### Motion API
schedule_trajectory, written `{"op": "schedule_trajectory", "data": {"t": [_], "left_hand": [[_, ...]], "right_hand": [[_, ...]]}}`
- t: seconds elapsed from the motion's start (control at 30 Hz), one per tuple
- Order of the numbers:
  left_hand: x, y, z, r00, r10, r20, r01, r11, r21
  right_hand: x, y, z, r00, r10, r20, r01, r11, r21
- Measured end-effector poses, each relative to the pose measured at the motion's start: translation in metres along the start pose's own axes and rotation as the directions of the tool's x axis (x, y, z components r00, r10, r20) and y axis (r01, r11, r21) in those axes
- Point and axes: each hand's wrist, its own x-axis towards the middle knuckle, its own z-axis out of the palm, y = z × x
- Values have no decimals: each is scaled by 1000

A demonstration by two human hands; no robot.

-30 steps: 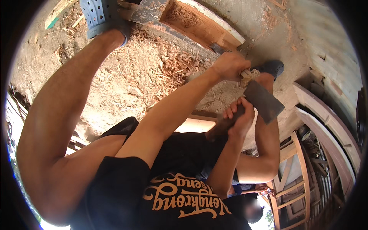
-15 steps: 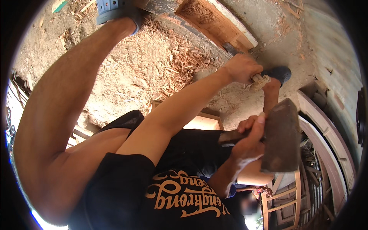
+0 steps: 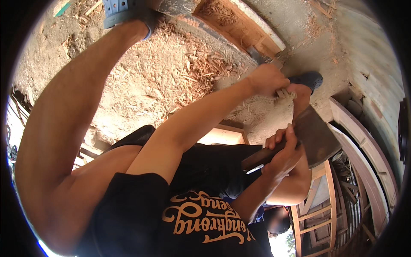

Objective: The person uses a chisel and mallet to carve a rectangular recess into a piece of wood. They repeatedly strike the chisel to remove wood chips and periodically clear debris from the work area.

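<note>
Mallet head [image 3: 316,137] is finished matt; rough wood is exposed between edges of timber block [image 3: 262,23]; clog [image 3: 117,17] is moulded in plastic.

Chisel [image 3: 255,55] to the upper left of mallet [image 3: 317,136]
Timber [image 3: 269,36] at upper centre, chips [image 3: 220,13] in its hollow; shavings [image 3: 203,72] on the ground [image 3: 122,81] below; curved boards [image 3: 364,147] along right edge

Stretches away as pale, dusty ground [image 3: 115,107], littered with wood chips [image 3: 205,70], thickest just beside a long hollowed timber [image 3: 262,26] lying on it. Also bears a green-marked wooden offcut [image 3: 63,9] toward the upper left.
</note>
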Motion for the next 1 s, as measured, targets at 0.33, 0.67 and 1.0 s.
{"op": "schedule_trajectory", "data": {"t": [0.33,0.67,1.0], "left_hand": [[8,5,-5,976,-25,-216,14,999,-53],[5,-2,-8,983,-44,-179,35,998,-54],[-3,-12,-5,997,-9,75,9,1000,0]], "right_hand": [[-16,18,7,991,35,127,-29,998,-47],[0,2,6,998,-56,-10,57,998,40],[40,44,4,996,83,27,-87,963,257]]}}
